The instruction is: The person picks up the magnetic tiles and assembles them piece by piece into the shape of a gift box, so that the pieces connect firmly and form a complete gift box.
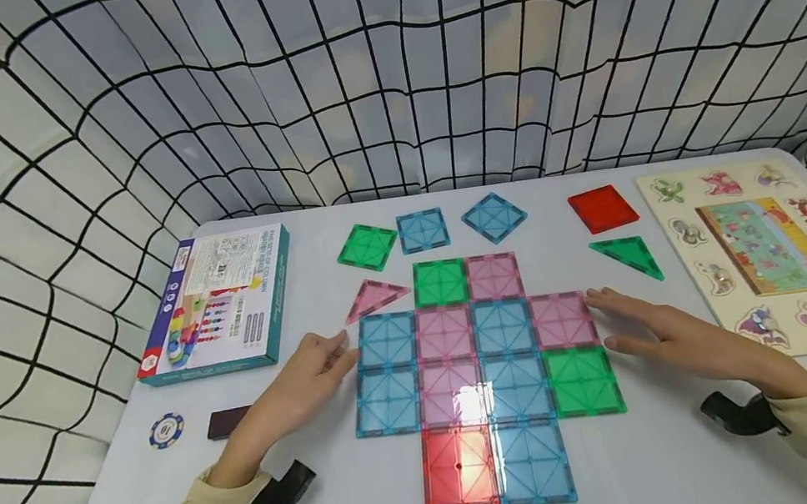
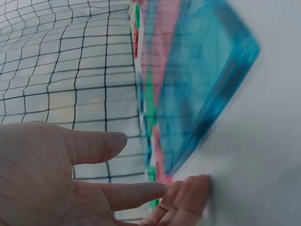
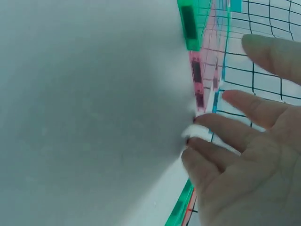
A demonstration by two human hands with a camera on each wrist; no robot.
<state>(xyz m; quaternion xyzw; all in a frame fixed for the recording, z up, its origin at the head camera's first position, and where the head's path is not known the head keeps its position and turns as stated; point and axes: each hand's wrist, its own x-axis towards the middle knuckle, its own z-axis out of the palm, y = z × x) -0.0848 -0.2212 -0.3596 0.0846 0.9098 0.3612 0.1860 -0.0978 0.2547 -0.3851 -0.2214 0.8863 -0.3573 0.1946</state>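
Observation:
A flat patchwork of translucent magnetic tiles lies mid-table, its blue, pink, green and red squares edge to edge. Beside the blue tile (image 1: 387,341) at its left is my left hand (image 1: 304,388), fingers loosely bent and holding nothing. On the other side my right hand (image 1: 674,336) spreads its fingers, the tips right by the edge of the pink tile (image 1: 563,321) and near the green tile (image 1: 584,381) below. Both wrist views show bare palms: a blue tile (image 2: 197,80) looms over the left fingers, and a pink edge (image 3: 196,77) stands beyond the right fingertips.
Loose tiles lie behind the patchwork, among them a pink triangle (image 1: 375,297), a green triangle (image 1: 628,258) and a red square (image 1: 603,209). A boxed toy (image 1: 216,300) stands left, near a poker chip (image 1: 167,431). A wooden puzzle board (image 1: 693,267) lies right; black netting (image 1: 449,82) borders the table.

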